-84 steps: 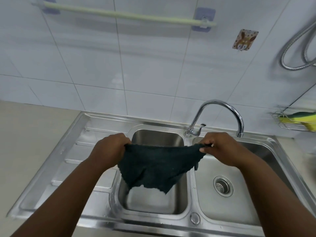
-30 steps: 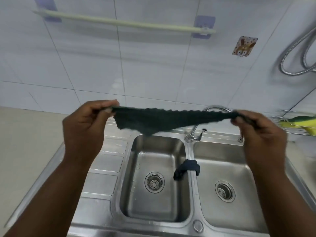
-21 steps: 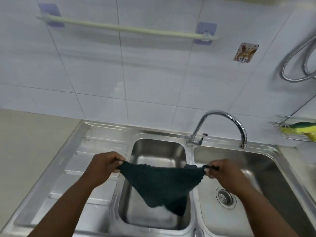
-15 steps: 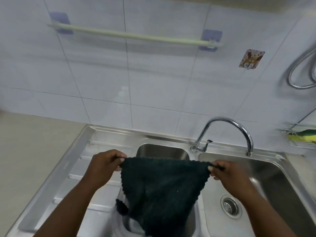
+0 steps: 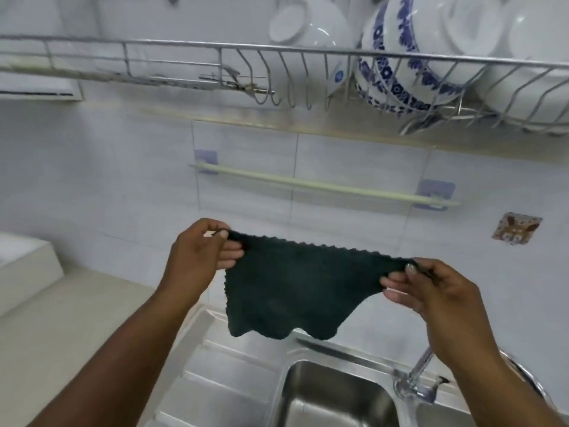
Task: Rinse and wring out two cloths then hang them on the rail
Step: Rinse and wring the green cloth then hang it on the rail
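Head view. Holds a dark cloth (image 5: pixel 295 288) up in mid-air at the centre, spread flat and pulled taut along its scalloped top edge between both hands. Pinches the corner at 9 o'clock of the cloth with the left hand (image 5: pixel 197 257): thumb and forefinger closed on the hem, the other fingers curled just behind the fabric. Pinches the opposite corner at 3 o'clock with the right hand (image 5: pixel 431 291): thumb pressed down onto the forefinger, the other fingers loosely curled beneath. Lets the lower edge hang free in wavy points. Places the cloth at 6 o'clock of the rail (image 5: pixel 323 186), near it but apart from it, and above the near rim of the sink (image 5: pixel 323 392). Shows the pale rail running across the tiled wall (image 5: pixel 123 180) on two lilac mounts (image 5: pixel 434 192). Shows the steel drainboard (image 5: pixel 234 374) at 7 o'clock of the cloth, the faucet (image 5: pixel 412 383) at 5 o'clock, partly behind the right forearm, and a beige counter (image 5: pixel 61 318) at 8 o'clock. Shows a wire rack (image 5: pixel 215 57) across the top at 12 o'clock, with white and blue-patterned bowls (image 5: pixel 397 50) stacked in it at 1 o'clock. Shows a small sticker (image 5: pixel 515 231) on the wall at 2 o'clock of the cloth.
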`<state>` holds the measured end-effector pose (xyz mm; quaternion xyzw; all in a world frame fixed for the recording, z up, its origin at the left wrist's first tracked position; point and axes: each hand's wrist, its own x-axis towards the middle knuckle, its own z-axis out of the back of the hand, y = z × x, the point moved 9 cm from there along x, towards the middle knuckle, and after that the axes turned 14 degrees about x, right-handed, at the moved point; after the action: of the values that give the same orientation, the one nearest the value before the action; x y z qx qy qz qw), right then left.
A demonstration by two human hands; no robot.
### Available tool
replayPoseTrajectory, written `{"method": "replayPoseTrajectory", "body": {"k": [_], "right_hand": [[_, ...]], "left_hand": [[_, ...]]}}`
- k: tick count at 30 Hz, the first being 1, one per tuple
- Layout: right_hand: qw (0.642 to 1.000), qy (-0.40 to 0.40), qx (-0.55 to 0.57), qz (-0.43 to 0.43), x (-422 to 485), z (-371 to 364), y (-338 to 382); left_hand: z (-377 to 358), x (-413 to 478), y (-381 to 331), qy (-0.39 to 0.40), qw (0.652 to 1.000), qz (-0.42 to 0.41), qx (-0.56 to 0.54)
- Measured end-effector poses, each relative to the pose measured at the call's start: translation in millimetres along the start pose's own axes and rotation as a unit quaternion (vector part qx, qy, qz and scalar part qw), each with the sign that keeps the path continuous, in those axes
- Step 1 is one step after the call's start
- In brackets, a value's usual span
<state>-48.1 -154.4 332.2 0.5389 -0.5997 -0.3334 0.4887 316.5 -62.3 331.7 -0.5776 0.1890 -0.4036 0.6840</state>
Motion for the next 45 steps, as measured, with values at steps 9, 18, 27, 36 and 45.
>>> {"method": "replayPoseTrajectory", "body": {"k": [9,18,27,36,45], "right_hand": [[0.968,0.078,-0.151,0.187,72.9,-104.6,55.7],[0.769,0.209,-0.556,0.236,131.5,-173.2,10.4],[0.705,0.189,-0.604,0.32,132.0,-181.8,-2.5],[0.712,0.105,-0.684,0.117,175.9,-189.1,13.5],[0.71,0.154,-0.585,0.361,142.2,-200.5,40.5]], "left_hand": [[41.0,94.7,-73.3,-0.101,0.988,-0.106,-0.038],[0.8,169.9,-76.6,-0.051,0.918,-0.22,0.326],[-2.0,191.5,-50.9,-0.181,0.771,-0.322,0.519],[10.5,236.1,-59.0,-0.122,0.694,-0.03,0.709],[-21.5,200.3,-54.4,-0.018,0.817,-0.308,0.487]]}}
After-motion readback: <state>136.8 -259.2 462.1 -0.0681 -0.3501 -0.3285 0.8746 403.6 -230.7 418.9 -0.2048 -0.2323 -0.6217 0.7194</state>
